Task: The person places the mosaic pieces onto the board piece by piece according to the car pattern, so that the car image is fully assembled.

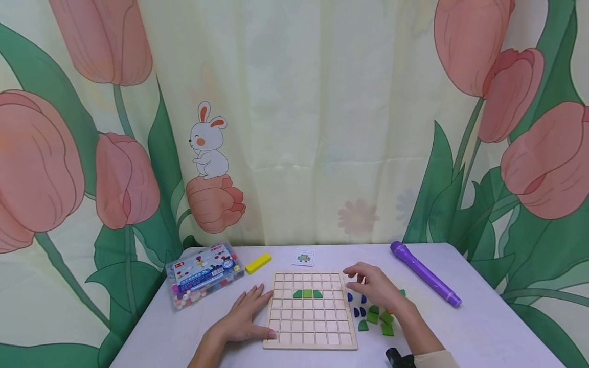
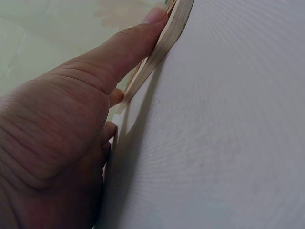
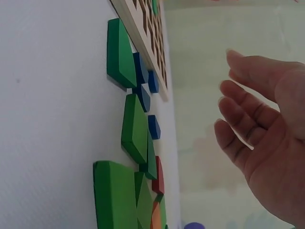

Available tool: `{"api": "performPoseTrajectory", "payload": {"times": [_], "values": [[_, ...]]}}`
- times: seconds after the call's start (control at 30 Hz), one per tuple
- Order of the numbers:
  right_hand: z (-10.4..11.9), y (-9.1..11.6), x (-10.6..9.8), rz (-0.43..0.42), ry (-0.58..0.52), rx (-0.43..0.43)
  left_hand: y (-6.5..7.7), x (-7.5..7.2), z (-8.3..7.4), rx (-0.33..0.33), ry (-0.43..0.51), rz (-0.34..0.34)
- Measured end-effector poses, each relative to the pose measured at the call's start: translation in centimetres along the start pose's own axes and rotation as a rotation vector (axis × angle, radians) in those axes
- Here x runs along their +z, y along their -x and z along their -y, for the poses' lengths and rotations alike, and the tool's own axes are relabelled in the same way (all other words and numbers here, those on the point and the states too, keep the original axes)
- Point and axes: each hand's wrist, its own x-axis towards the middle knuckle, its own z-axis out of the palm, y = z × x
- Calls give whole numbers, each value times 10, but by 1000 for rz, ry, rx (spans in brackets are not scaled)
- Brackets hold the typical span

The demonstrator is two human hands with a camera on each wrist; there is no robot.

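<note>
A wooden grid board (image 1: 327, 325) lies on the table. In one of its upper rows sit a light green square (image 1: 308, 294) and a dark green curved piece (image 1: 298, 294) on its left, with a matching one on its right. My left hand (image 1: 244, 317) rests at the board's left side, fingers spread, the thumb (image 2: 136, 45) on its edge. Over the board's upper right corner hovers my right hand (image 1: 375, 283), fingers loosely bent and holding nothing. Below it lie small blue half-round pieces (image 1: 356, 312) and several green blocks (image 1: 387, 329), with red and orange ones among them in the right wrist view.
Beyond the board lies a small pattern card (image 1: 303, 257). A yellow block (image 1: 258, 263) and a clear box of coloured beads (image 1: 207, 273) stand at the back left. On the right lies a purple microphone (image 1: 425, 274). A tulip-printed curtain (image 1: 294, 128) hangs behind the table.
</note>
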Motion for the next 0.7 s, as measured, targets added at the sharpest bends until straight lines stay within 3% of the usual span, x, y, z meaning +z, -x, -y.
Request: {"api": "performPoseTrajectory", "payload": {"times": [0.23, 0.37, 0.7], "values": [[-7, 4, -11, 37, -34, 80, 1, 0, -1, -3, 3, 1], [-14, 5, -17, 86, -22, 68, 1, -1, 0, -4, -5, -1], [-19, 11, -24, 407, -102, -34, 2, -1, -1, 44, -33, -18]]}}
